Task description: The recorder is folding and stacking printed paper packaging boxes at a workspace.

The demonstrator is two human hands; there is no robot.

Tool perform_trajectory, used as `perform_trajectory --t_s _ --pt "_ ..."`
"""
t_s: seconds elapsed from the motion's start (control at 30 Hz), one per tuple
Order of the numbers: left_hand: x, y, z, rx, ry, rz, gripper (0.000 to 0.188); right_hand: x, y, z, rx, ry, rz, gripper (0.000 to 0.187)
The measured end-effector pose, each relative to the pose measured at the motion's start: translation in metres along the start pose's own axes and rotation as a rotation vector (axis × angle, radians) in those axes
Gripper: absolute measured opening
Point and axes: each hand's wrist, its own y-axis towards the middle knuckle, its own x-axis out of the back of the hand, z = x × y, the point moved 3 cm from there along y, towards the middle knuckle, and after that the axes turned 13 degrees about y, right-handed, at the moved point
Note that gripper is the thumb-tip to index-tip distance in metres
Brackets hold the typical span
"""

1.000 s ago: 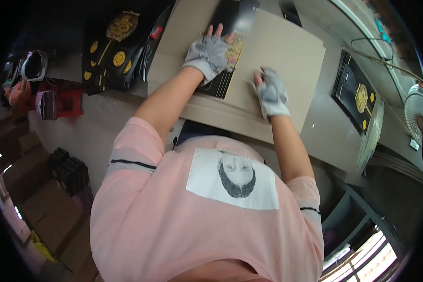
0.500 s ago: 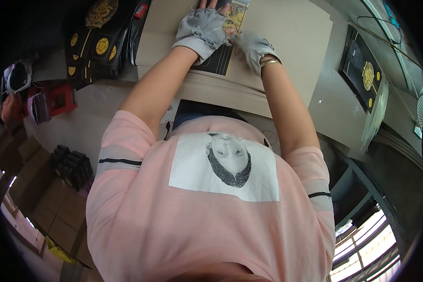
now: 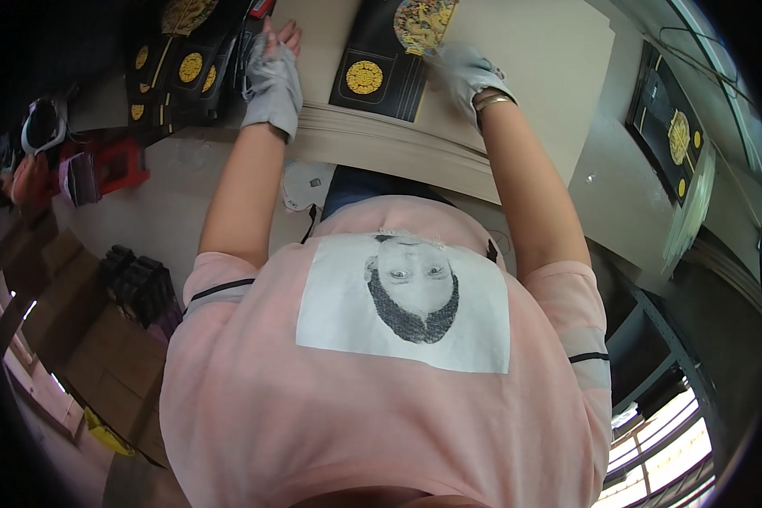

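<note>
A black printed sheet (image 3: 383,90) with a gold round emblem and a colourful fan-shaped picture lies on a stack of grey-beige board sheets (image 3: 533,93). My left hand (image 3: 274,72), in a grey fingerless glove, is off the sheet at the stack's left side, its bare fingers apart with nothing in them. Close beside it lie black printed pieces with gold designs (image 3: 178,85). At the black sheet's right edge is my right hand (image 3: 464,78), gloved the same way with a bracelet at the wrist. Its fingers are smeared by motion, so their grip is hidden.
To the right on the table rests another black and gold printed stack (image 3: 673,131), with pale sheets (image 3: 690,203) beside it. A red object (image 3: 123,165) stands to the left. Black stacked items (image 3: 140,288) and cardboard boxes (image 3: 102,364) sit lower left.
My left hand has lifted off the black sheet and moved left toward the black printed pieces, uncovering the gold emblem. The right hand stays by the sheet's right edge.
</note>
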Motion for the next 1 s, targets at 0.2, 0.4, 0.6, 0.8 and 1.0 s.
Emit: perform_trajectory --t_s 0.2,0.4,0.6,0.8,1.0 --pt "-0.042 -0.05 0.006 -0.196 0.798 0.129 0.067 0.001 0.007 -0.007 0.169 -0.481 0.105 0.042" --pt "-0.083 -0.072 0.023 -0.65 1.631 0.1 0.087 0.003 0.003 -0.008 0.151 -0.111 0.06 0.044" --pt "-0.09 -0.082 0.022 -0.639 1.78 0.074 0.096 -0.001 -0.014 0.019 -0.166 -0.032 -0.011 0.031" --pt "-0.091 -0.08 0.027 -0.688 1.761 0.033 0.099 -0.004 -0.013 0.019 -0.242 0.196 -0.03 0.031" --pt "-0.086 -0.082 0.03 -0.655 1.768 0.05 0.102 -0.007 -0.049 0.044 -0.068 -0.154 -0.206 0.032"
